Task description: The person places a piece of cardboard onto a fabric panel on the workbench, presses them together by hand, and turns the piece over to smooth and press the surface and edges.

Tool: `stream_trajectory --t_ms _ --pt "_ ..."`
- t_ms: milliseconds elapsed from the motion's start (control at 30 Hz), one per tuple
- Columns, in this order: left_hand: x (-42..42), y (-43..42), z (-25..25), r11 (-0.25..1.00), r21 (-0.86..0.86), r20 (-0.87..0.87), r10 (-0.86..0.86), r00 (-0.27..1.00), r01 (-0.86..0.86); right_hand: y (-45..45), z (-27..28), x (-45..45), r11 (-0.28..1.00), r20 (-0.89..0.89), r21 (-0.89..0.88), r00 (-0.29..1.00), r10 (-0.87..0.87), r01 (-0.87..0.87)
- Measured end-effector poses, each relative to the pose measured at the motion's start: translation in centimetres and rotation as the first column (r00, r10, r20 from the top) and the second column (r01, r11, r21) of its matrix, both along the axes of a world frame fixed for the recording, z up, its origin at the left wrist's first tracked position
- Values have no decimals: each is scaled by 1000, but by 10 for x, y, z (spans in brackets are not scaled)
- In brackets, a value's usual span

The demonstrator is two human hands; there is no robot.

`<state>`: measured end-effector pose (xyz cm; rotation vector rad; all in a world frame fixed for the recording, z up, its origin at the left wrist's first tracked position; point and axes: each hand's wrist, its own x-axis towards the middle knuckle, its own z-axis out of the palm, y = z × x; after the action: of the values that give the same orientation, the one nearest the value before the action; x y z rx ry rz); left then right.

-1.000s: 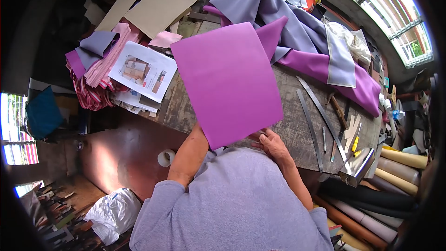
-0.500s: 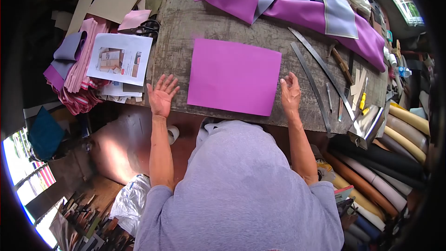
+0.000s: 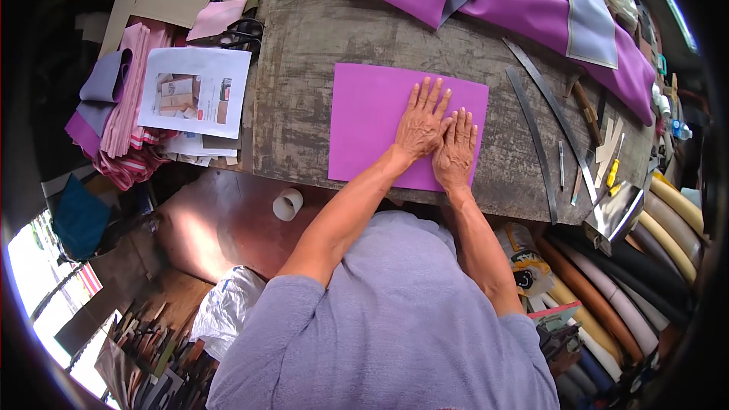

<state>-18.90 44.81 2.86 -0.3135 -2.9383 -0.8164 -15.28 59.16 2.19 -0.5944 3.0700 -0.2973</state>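
Our left hand (image 3: 420, 127) and right hand (image 3: 456, 153) rest open and flat on the purple sheet (image 3: 366, 125) atop the worktable (image 3: 292, 106), where pressing unevenly could skew or wrinkle it.

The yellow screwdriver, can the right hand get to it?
Probably yes: the right hand lies flat on the purple sheet, and only low things like the metal strips lie between it and the yellow screwdriver.

The sheet (image 3: 364, 123) is plain purple, the shirt (image 3: 387, 311) greyish lavender, the tabletop (image 3: 292, 53) mottled grey-brown, the screwdriver handle (image 3: 613, 173) yellow, the striped fabric (image 3: 129, 170) red and pink.
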Motion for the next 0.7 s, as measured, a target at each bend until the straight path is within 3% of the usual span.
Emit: stream_trajectory --t_ms 133,267,500,633,700 --pt "0 -19 -9 991 -111 8 79 997 -77 -6 12 -3 996 40 -80 999 -35 38" --pt "11 -119 -3 921 -299 -28 254 967 -251 -5 15 -4 998 71 -52 997 -36 39" --pt "23 -148 -8 924 -293 -26 247 969 -244 -43 10 -8 995 39 -74 998 -57 60" --pt "23 -155 -15 918 -330 -21 227 974 -221 -126 14 -41 958 46 -140 965 258 -249" --pt "23 -155 -13 924 -312 -1 234 972 -223 -121 9 -57 951 30 -166 962 271 -262"
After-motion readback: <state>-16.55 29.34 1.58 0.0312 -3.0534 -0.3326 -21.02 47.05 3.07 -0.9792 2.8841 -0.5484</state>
